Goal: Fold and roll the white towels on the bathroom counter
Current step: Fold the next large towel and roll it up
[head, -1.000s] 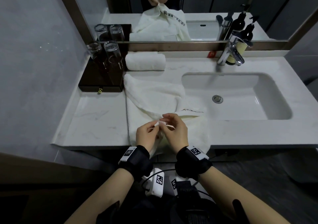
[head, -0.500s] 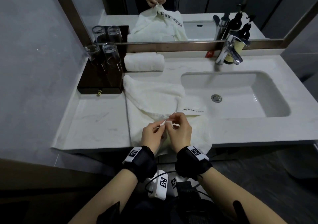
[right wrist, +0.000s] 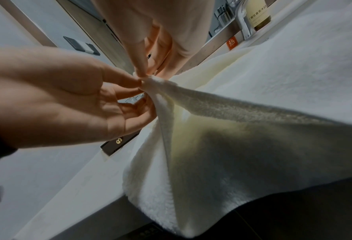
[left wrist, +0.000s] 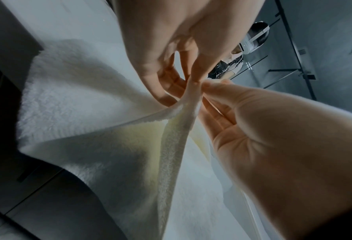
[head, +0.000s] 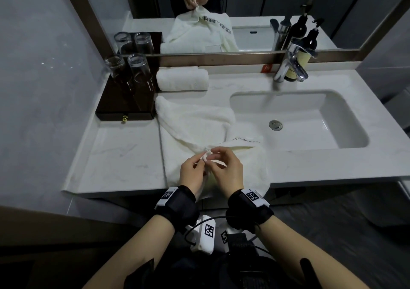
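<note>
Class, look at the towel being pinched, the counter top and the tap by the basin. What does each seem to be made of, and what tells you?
Loose white towel: soft looped terry cloth, probably cotton; a fuzzy pile shows in the wrist views.
White counter top: smooth, glossy, with faint grey veins, so marble or a look-alike.
Silver tap: polished metal, likely chrome-plated; it shines and mirrors its surroundings.

Both forearms are bare, and each wrist wears a broad black strap: the left strap (head: 177,205) and right strap (head: 249,211) each carry a white block printed with a black square-pattern marker. Below them hangs a white box (head: 205,235) with the same kind of marker, and thin black cables (head: 190,230) loop around it. Dark clothing (head: 221,273) covers the torso.
</note>
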### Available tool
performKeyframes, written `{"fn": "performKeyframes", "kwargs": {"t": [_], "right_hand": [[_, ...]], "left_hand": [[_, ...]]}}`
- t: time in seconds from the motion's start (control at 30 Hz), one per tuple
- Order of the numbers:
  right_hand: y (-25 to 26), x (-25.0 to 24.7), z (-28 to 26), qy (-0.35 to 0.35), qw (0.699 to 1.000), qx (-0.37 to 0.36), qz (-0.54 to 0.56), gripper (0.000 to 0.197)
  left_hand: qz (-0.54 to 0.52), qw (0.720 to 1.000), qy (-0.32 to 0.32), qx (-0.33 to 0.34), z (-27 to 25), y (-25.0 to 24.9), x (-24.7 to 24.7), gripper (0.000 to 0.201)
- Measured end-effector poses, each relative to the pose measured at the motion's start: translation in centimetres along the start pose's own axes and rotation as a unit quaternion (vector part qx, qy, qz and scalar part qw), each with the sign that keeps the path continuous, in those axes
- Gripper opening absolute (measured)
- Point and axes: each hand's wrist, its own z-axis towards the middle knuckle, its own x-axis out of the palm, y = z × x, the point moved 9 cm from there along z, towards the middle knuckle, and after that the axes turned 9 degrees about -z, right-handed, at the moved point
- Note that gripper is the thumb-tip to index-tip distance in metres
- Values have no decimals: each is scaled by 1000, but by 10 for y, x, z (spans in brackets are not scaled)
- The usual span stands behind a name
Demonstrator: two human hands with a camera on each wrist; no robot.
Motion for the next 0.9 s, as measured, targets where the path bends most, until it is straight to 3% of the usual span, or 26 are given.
{"fn": "performKeyframes", "kwargs": {"t": [0.23, 0.57, 0.73, 0.9], "right_hand": [[1, -2, -1, 1, 1000, -11, -26, 35], [2, 8, -7, 83, 995, -7, -54, 29], [-3, 0, -6, 46, 998, 6, -50, 20], [-6, -1, -5, 46, 997, 10, -54, 17]], "left_hand": [[-42, 999, 12, 4, -4, -2, 4, 17], [-37, 999, 0, -6, -2, 0, -5, 25], [-59, 998, 26, -10, -6, 1, -1, 28], [-38, 999, -4, -17, -1, 4, -9, 27]]}}
